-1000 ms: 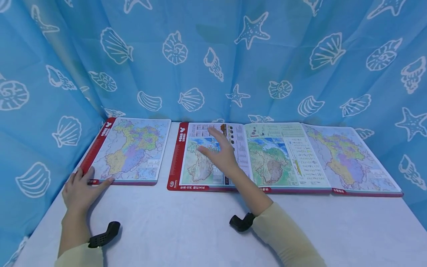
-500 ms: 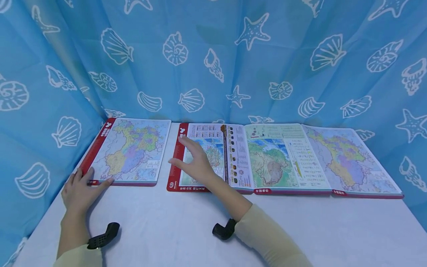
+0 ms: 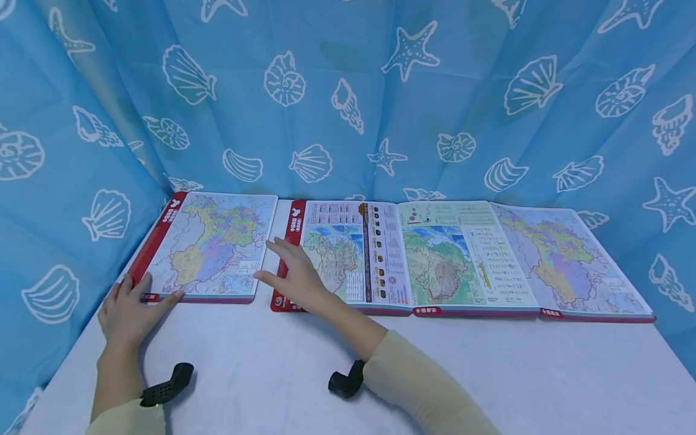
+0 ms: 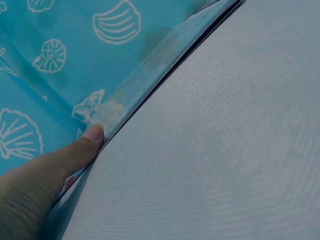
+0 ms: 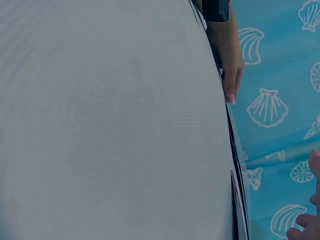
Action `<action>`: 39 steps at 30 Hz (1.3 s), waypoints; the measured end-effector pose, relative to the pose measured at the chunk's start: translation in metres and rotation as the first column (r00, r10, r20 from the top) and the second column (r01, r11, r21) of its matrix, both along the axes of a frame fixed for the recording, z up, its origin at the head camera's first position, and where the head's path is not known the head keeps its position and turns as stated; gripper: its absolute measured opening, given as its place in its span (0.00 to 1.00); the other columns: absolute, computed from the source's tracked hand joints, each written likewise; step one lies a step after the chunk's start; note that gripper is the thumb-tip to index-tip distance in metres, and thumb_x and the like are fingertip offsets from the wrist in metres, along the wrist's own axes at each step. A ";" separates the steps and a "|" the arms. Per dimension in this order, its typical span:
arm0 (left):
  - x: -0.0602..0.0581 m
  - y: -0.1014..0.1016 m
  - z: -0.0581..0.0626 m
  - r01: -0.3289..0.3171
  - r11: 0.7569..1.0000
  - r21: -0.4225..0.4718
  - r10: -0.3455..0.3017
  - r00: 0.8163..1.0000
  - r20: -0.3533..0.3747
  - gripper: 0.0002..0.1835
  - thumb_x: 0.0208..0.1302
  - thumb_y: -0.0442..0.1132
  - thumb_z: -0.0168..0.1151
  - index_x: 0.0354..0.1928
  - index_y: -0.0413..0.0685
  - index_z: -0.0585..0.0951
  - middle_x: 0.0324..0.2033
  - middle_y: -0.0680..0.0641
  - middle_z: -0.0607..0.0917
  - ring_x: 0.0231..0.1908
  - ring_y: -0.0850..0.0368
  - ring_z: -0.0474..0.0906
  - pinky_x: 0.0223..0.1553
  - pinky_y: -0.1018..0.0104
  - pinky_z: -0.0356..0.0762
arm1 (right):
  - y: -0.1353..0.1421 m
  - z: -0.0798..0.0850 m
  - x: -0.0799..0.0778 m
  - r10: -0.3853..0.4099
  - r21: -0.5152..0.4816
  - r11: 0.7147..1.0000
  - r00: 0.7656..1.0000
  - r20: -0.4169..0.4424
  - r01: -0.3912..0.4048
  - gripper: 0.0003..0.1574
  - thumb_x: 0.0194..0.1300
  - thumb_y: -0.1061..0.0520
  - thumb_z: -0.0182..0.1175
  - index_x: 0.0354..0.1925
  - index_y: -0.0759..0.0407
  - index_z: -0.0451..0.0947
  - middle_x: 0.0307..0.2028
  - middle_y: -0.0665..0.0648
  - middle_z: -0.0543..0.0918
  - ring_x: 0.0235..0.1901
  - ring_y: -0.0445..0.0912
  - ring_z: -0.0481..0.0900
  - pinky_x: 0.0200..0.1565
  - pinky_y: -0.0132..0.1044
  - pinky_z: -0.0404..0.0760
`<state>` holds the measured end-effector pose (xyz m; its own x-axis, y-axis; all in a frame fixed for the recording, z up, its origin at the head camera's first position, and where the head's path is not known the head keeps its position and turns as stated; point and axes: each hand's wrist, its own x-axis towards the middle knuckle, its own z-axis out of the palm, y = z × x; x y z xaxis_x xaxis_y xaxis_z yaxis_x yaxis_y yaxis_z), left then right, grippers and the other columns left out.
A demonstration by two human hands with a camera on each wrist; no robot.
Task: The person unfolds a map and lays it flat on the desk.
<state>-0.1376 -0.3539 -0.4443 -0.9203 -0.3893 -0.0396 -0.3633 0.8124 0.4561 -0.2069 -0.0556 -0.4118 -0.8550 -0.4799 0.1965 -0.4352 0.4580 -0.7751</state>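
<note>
My left hand (image 3: 126, 311) rests at the front left corner of a map (image 3: 214, 244) with a red left border. Its fingers lie over the corner and its thumb touches the front edge. The left wrist view shows that thumb (image 4: 75, 157) along the map's edge. My right hand (image 3: 299, 278), fingers spread and holding nothing, hovers over the red left border of a second map (image 3: 331, 257). One fingertip comes near the first map's right edge. Only some right fingers (image 5: 300, 222) show in the right wrist view.
Right of the second map lie a green terrain map (image 3: 443, 266) and a coloured map (image 3: 565, 260), edge against edge or overlapping. A blue shell-print curtain (image 3: 348, 139) hangs behind and at the sides. White cloth (image 3: 261, 368) covers the table.
My right hand has swept left across the second map to its left border and the gap beside it. The left hand has stayed at its corner, and the maps look unmoved.
</note>
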 end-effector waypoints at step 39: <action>0.001 0.001 0.000 -0.013 1.000 -0.010 0.013 1.000 0.016 0.54 0.57 0.59 0.60 0.71 0.35 0.43 0.68 0.24 0.33 0.68 0.27 0.23 0.63 0.27 0.31 | -0.041 -0.016 0.005 0.127 0.283 0.946 0.982 0.138 -0.162 0.48 0.64 0.36 0.55 0.72 0.55 0.53 0.73 0.61 0.52 0.73 0.52 0.42 0.72 0.46 0.49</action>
<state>-0.1367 -0.3526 -0.4444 -0.9144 -0.4016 -0.0503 -0.3809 0.8118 0.4426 -0.2017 -0.0964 -0.4276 -0.7810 -0.6209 -0.0671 -0.4281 0.6105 -0.6664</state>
